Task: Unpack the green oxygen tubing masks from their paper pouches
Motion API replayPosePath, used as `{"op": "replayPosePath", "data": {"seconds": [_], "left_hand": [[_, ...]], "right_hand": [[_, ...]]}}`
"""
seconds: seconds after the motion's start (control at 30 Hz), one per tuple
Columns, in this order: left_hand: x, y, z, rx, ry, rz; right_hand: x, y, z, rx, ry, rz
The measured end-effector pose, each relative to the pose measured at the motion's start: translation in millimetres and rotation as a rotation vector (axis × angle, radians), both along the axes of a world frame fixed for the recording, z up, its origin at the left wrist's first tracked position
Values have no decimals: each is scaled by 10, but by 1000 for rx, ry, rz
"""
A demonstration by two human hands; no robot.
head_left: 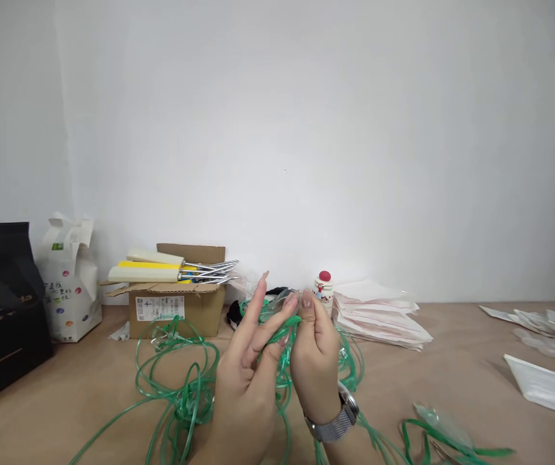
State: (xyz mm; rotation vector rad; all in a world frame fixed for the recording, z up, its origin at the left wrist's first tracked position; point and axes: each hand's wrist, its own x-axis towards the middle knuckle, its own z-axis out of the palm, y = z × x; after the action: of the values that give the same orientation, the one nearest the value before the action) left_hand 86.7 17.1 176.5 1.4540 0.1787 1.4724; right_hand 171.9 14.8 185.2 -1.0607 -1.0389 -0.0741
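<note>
In front of my face-on view, both hands are raised around a clear plastic mask (281, 301), mostly hidden by the fingers. My left hand (246, 381) pinches a green strap (277, 332) between thumb and fingers, its index finger pointing up. Thumb and fingertips of my right hand (315, 361), with a watch (338, 420) on the wrist, close on the mask's edge. Green tubing (284, 381) hangs in loops behind and below the hands. More coiled green tubing (195, 394) with clear plastic parts lies to the left.
A cardboard box (175, 320) holds tools with cream and yellow handles. Left stand a white bag (71, 297) and a black bag (4, 323). Behind are a red-topped bottle (324, 287) and papery packets (379, 316). At right lie another green-strapped clear piece (444, 429) and wrappers (548, 387).
</note>
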Motion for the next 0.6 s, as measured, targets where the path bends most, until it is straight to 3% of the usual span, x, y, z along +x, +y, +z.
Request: {"op": "replayPosePath", "data": {"seconds": [0.47,0.6], "left_hand": [[22,36,19,-249,-94,-194],[16,10,77,-268,-136,-220]], "right_hand": [[147,123,60,-75,175,189],[200,67,122,-41,113,75]]}}
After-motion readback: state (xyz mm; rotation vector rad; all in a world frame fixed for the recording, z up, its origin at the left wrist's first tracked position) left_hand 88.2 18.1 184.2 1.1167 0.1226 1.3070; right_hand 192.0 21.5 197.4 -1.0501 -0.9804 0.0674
